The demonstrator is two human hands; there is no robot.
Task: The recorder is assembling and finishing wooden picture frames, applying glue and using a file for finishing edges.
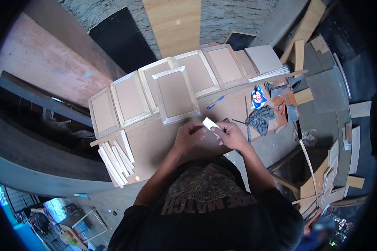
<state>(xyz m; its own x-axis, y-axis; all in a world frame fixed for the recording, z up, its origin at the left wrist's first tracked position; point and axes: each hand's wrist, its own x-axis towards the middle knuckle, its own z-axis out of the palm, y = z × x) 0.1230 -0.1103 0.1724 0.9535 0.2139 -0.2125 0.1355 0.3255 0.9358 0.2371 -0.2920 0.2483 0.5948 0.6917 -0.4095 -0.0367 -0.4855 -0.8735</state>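
Note:
My right hand (233, 136) grips a small white oblong piece (210, 124), its exact kind unclear. Close beside it, my left hand (189, 134) has its fingers curled in a pinch; whatever is between them is too small to tell. Both hands are over the near part of a brown board-topped workbench (155, 151). Just beyond them lies a framed wooden panel (178, 94) with pale mitred edges, resting partly over other panels. A blue pen (215, 102) lies to its right.
A row of framed panels (130, 98) spans the bench's far side. Wooden strips (115, 161) are piled at its left end. A dark crumpled cloth (260, 119), a blue-white packet (258, 98) and tools lie right. Another person (320, 234) shows at lower right.

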